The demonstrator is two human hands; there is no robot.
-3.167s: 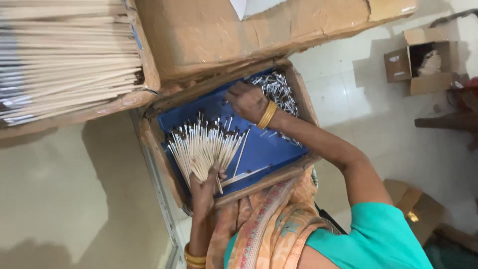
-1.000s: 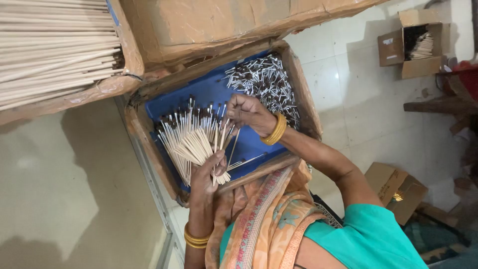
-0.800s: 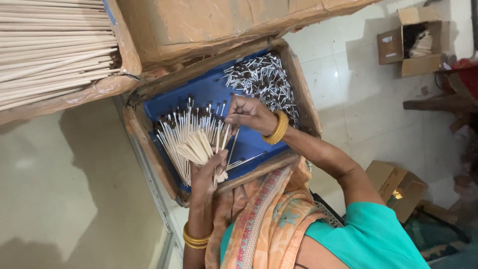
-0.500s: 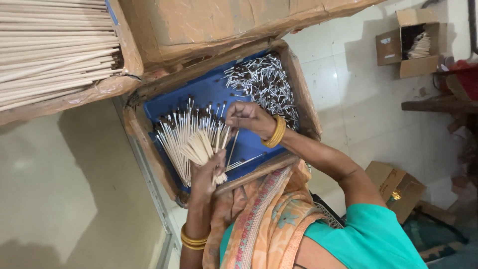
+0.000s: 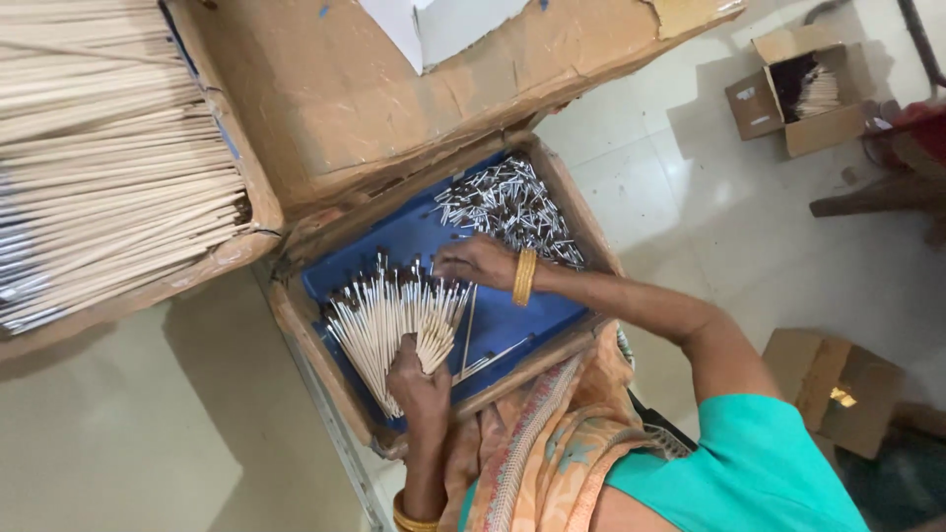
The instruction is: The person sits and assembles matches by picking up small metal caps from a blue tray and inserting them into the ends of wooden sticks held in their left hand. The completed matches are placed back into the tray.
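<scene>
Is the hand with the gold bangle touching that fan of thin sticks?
Touching. In the head view, the right hand has its fingertips on the dark tips of the fan of sticks, which the left hand grips.

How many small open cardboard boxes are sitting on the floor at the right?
2: one small open box at top right with sticks inside, one small box at lower right beside the person's arm. Others may lie outside the frame.

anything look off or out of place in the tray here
A few loose sticks lie askew on the blue tray, apart from the fanned bundle the left hand holds. Nothing else stands out.
</scene>
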